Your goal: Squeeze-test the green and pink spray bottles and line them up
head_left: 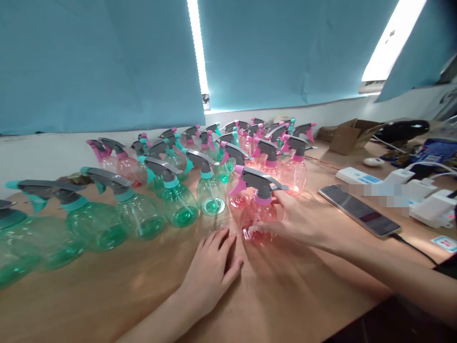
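My right hand (289,216) is wrapped round the body of a pink spray bottle (255,221), which stands upright on the wooden table (143,295). Its grey and pink trigger head points to the left. On the tabletop, left of that bottle, my left hand (214,262) lies flat with fingers stretched out, holding nothing. A green spray bottle (211,197) with a turquoise collar stands just beyond my left fingertips. Another green spray bottle (178,205) is beside it. Right behind the held bottle, another pink spray bottle (238,197) is partly hidden.
Several more green and pink bottles fill the table's left and back. On the right lie a phone (359,209) with a cable and a white power strip (360,177) with chargers. An open cardboard box (348,136) sits farther back. Blue blinds (285,52) cover the window.
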`<state>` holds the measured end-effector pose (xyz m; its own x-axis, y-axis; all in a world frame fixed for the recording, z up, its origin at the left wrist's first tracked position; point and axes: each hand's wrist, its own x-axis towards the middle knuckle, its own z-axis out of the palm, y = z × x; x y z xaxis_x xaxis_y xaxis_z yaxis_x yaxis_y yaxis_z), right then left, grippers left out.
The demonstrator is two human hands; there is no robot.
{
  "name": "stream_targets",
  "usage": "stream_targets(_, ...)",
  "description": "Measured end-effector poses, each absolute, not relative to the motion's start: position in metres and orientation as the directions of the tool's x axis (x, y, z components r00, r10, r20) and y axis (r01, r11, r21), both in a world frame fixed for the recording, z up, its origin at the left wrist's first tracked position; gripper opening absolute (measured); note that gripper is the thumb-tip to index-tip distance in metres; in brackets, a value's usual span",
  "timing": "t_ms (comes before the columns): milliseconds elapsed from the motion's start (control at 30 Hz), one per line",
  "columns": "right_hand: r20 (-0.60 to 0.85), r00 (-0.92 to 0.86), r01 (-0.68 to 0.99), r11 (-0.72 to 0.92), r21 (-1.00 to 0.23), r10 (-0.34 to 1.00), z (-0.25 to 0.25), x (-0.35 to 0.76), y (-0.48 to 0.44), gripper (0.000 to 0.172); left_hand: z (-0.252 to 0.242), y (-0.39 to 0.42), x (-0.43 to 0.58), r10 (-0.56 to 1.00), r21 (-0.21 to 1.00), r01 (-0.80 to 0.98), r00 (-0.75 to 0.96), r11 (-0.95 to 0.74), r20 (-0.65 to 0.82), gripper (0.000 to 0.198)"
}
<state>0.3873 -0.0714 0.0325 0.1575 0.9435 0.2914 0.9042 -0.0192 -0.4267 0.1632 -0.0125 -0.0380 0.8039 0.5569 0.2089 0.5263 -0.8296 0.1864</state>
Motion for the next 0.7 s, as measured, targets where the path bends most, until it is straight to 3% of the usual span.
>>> stream_targets(133,0.319,0.183,0.923,-0.052,-0.381,0.93,0.028,0.388,-0.078,0.054,-0.039,-0.012,0.163,0.557,0.18,0.528,0.802,-0.83,0.216,0.041)
stream_targets(267,0.34,0.147,0.915,0.003,-0.404,0.929,0.024,0.4,-0.086,0.042,-0.039,-0.012,0.163,0.552,0.177,0.523,0.801,-0.834,0.231,0.041)
stream_targets(500,0.378,0.233,0.734,0.093,-0.672,0.896,0.012,0.45,-0.105,0.031,-0.041,-0.017,0.174,0.513,0.17,0.484,0.818,-0.859,0.26,0.039)
stream_targets(700,0.355,0.401,0.655,0.006,-0.756,0.844,0.014,0.529,-0.118,0.035,-0.046,-0.022,0.225,0.409,0.184,0.37,0.87,-0.911,0.275,0.041)
